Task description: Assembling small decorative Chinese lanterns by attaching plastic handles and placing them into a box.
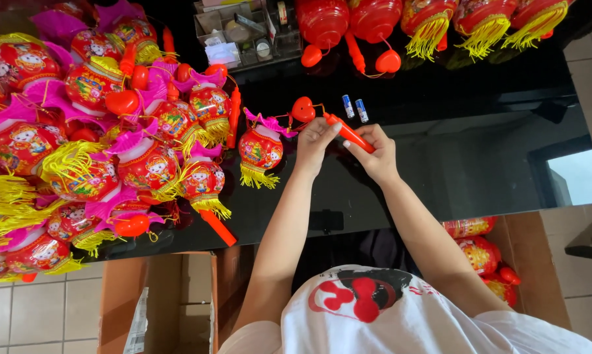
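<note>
Both hands are on the orange handle stick [348, 133] just above the middle of the frame: the left hand [314, 139] pinches its upper end near the red heart piece [303, 109], and the right hand [378, 152] is wrapped around the lower end. A thin wire runs from that end to the small red lantern [260, 149] with the pink top and yellow fringe, lying on the black tabletop [479, 164] just left of the hands. Biggest risk I can see is that wire: tug the stick too far right and it could drag the lantern or snag its fringe. The two little batteries [355, 108] stand upright just above the hands, so a knuckle bump would probably knock them over and send them rolling on the glossy surface. The big heap of finished lanterns [92, 131] fills the left side, with tassels everywhere, and a loose string could catch there easily. Can't tell whether the stick's cap is open; the fingers hide it.
</note>
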